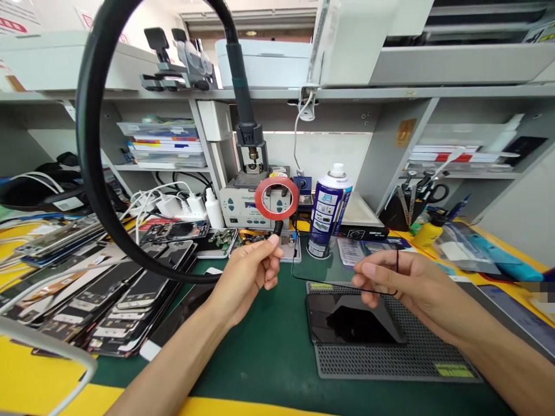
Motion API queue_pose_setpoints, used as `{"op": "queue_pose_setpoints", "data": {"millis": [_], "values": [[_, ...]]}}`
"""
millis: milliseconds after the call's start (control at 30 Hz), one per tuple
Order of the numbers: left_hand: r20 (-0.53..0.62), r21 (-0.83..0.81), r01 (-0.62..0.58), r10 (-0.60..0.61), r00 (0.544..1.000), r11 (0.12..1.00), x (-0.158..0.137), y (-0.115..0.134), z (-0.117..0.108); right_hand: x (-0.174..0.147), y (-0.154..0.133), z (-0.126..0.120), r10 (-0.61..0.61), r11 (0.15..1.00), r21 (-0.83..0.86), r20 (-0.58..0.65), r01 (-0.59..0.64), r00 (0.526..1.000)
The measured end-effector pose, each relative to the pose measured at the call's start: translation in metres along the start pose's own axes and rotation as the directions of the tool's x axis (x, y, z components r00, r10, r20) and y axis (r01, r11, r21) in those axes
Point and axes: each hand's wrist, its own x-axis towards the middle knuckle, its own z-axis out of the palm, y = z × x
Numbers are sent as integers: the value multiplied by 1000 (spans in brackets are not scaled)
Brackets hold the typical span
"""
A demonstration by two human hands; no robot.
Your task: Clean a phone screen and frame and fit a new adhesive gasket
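My left hand is closed, its thumb pressed over the curled fingers. A thick black hose passes behind it, so whether the hand grips anything is hidden. Between the thumb and fingers of my right hand, I pinch a thin black strip, bent like part of a narrow phone frame. Its far corner reaches left and turns upward. Below it, a black phone lies dark-faced on a grey perforated mat. Beyond my left hand, a red ring stands in front of the hot air station.
Stacked phone screens cover the left side. A blue and white spray can stands behind the mat. The hot air gun hangs nozzle-down in its holder. At the right are a black tool holder and a yellow bottle.
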Motion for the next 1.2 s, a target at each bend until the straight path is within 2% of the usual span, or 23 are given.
{"op": "queue_pose_setpoints", "data": {"millis": [67, 133, 233, 300, 433, 800, 1033, 1200], "values": [[34, 2, 8, -8, 999, 1000, -1, 0, 2, -1, 1, 0, 2, 1000, -9, 20, -1, 1000], [132, -15, 39, -36, 991, 999, -2, 0, 4, -1, 2, 0, 3, 1000, -14, 34, -2, 999], [312, -47, 105, -85, 946, 993, -5, -2, 6, 0, 3, 2, 7, 1000, -25, 51, -6, 999], [358, 14, 122, -119, 926, 992, -7, -5, 8, 0, 3, 4, 11, 999, -37, 63, -9, 998], [318, 176, 99, -152, 936, 979, -8, -11, 10, 0, 3, 8, 20, 998, -59, 68, -16, 997], [174, 356, 10, -77, 982, 935, -6, -1, 8, -1, 2, 7, 48, 990, -138, 64, -39, 997], [124, 373, -18, -31, 992, 928, -6, 12, 3, -2, 1, 2, 32, 994, -104, 38, -28, 999], [36, 298, -60, 51, 998, 953, -1, 15, -13, 0, -6, -7, 0, 999, -51, -81, -4, 997]]}}
